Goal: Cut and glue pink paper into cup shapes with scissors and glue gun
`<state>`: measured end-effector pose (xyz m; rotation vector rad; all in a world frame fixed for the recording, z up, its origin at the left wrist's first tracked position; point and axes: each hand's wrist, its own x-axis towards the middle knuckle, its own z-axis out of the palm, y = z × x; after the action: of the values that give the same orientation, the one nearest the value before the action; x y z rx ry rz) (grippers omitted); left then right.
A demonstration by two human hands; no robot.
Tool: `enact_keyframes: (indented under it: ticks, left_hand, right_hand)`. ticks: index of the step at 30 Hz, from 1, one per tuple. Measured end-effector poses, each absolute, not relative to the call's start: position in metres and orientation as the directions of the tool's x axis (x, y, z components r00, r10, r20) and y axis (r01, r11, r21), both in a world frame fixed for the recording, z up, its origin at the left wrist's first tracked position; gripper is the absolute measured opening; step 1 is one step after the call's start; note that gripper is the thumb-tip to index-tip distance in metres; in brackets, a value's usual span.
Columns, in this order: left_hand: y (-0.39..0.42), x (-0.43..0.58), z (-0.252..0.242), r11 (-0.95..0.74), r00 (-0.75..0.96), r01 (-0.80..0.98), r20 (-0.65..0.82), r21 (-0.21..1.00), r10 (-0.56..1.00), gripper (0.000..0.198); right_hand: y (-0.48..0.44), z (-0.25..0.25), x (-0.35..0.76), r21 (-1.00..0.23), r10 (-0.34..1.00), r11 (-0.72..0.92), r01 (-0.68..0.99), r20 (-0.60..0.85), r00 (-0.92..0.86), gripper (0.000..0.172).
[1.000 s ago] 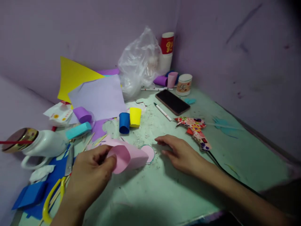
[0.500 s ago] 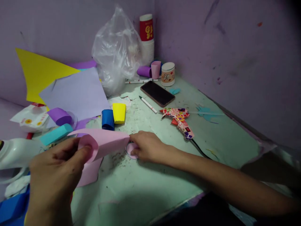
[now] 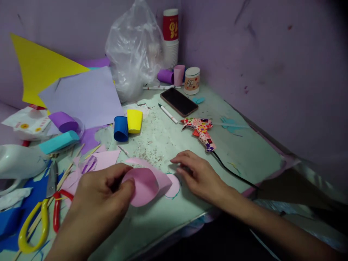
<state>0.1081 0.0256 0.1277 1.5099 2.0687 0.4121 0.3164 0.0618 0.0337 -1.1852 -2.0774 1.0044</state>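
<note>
left hand point(image 3: 102, 194) pinching pink paper point(image 3: 144, 186) | right hand point(image 3: 200, 175) empty, fingers parted | risk: paper may crease – over-tight pinch – or sweep disc point(image 3: 174, 186) aside

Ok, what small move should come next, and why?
Probably bring the right hand to the pink disc: it lies close by, that hand looks empty, and the left hand holds the curled pink paper.

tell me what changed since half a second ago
The right hand has drawn back rightward from the far end of the pink paper roll and the pink disc. The left hand, holding the roll, has shifted right. The glue gun, blue cup and yellow cup stayed put.
</note>
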Motion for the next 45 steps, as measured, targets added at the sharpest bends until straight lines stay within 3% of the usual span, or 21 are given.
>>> enact_keyframes:
  ticks: [4,6,8,10,14,19,21,26,29,34,36,40,42,45]
  left_hand:
    - [0.025,0.122,0.122,0.253,-0.148,0.857,-0.255,0.450,0.955,0.024]
    - [0.027,0.128,0.120,0.247,-0.128,0.872,-0.289,0.422,0.949,0.024]
    - [0.028,0.133,0.119,0.244,-0.116,0.883,-0.318,0.402,0.941,0.023]
    - [0.029,0.138,0.118,0.225,-0.106,0.898,-0.310,0.378,0.945,0.021]
    - [0.028,0.147,0.115,0.200,-0.107,0.923,-0.280,0.330,0.954,0.018]
    - [0.023,0.153,0.111,0.119,-0.022,0.947,-0.310,0.298,0.950,0.018]
    - [0.020,0.152,0.111,0.081,0.036,0.933,-0.316,0.351,0.948,0.023]
    - [0.010,0.131,0.117,0.078,0.123,0.784,-0.277,0.616,0.953,0.038]
    - [0.006,0.110,0.111,0.163,0.040,0.713,-0.271,0.682,0.962,0.045]
    - [-0.002,0.089,0.078,0.225,-0.075,0.545,-0.220,0.807,0.973,0.032]
    - [-0.005,0.091,0.067,0.169,-0.059,0.493,-0.161,0.853,0.985,0.032]
    - [-0.010,0.105,0.063,-0.038,0.106,0.476,-0.015,0.879,0.994,0.073]
    - [-0.010,0.111,0.065,-0.001,0.121,0.406,-0.053,0.914,0.991,0.083]
    - [-0.007,0.115,0.063,0.181,-0.031,0.210,-0.178,0.961,0.984,0.074]
  right_hand:
    - [0.067,0.052,0.334,-0.963,0.898,0.178,0.201,0.075,-0.434,0.025]
    - [0.067,0.064,0.339,-0.978,0.853,0.158,0.135,0.066,-0.518,0.056]
    - [0.067,0.073,0.342,-0.957,0.768,0.262,0.125,0.128,-0.628,0.084]
    - [0.068,0.077,0.342,-0.905,0.642,0.407,0.119,0.191,-0.742,0.092]
    - [0.071,0.080,0.339,-0.824,0.453,0.556,0.111,0.188,-0.872,0.072]
    - [0.072,0.079,0.332,-0.768,0.425,0.620,0.161,0.156,-0.892,0.052]
    - [0.071,0.077,0.331,-0.743,0.427,0.648,0.170,0.169,-0.888,0.054]
    - [0.071,0.074,0.331,-0.677,0.451,0.698,0.232,0.165,-0.877,0.053]
    - [0.071,0.072,0.332,-0.647,0.429,0.729,0.224,0.176,-0.886,0.048]
    - [0.067,0.067,0.341,-0.639,0.446,0.726,0.256,0.153,-0.882,0.054]
    - [0.065,0.068,0.342,-0.653,0.493,0.702,0.285,0.157,-0.856,0.060]
    - [0.062,0.074,0.325,-0.725,0.623,0.621,0.299,0.224,-0.750,0.081]
    - [0.063,0.076,0.310,-0.806,0.681,0.535,0.254,0.233,-0.694,0.092]
    - [0.071,0.076,0.288,-0.949,0.761,0.283,0.140,0.134,-0.635,0.101]
